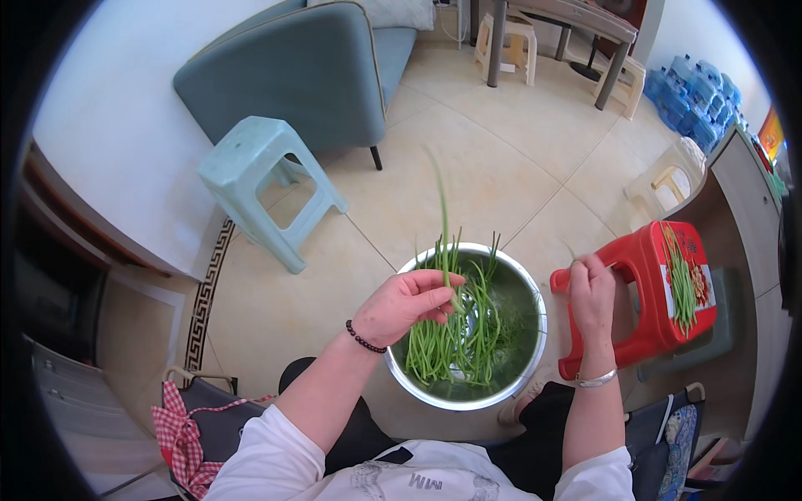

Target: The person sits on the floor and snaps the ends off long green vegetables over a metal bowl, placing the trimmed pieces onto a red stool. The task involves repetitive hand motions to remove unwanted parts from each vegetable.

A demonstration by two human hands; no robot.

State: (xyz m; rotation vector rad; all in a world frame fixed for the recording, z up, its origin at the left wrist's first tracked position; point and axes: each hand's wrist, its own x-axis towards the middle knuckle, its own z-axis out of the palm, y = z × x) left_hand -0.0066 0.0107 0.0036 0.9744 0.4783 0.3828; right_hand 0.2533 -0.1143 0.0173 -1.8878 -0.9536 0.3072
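My left hand [413,297], with a dark bead bracelet at the wrist, pinches a long green stalk [445,219] upright between thumb and fingers. Below it stands a round stainless steel basin [467,405] on the floor, holding a bunch of green stalks [429,351] and loose thin green bits. My right hand [592,291], a silver bangle at its wrist, is closed right of the basin with a small thin green piece sticking out at its fingertips. Beside it is a red plastic stool [651,241], with a small pile of green stalks [682,282] lying on its top.
A pale blue plastic stool [244,156] stands front left, near a blue-grey sofa [288,81]. A table [576,15] with stools is at the back, and blue water bottles [695,100] are piled at right. A wooden cabinet [745,206] borders the right side.
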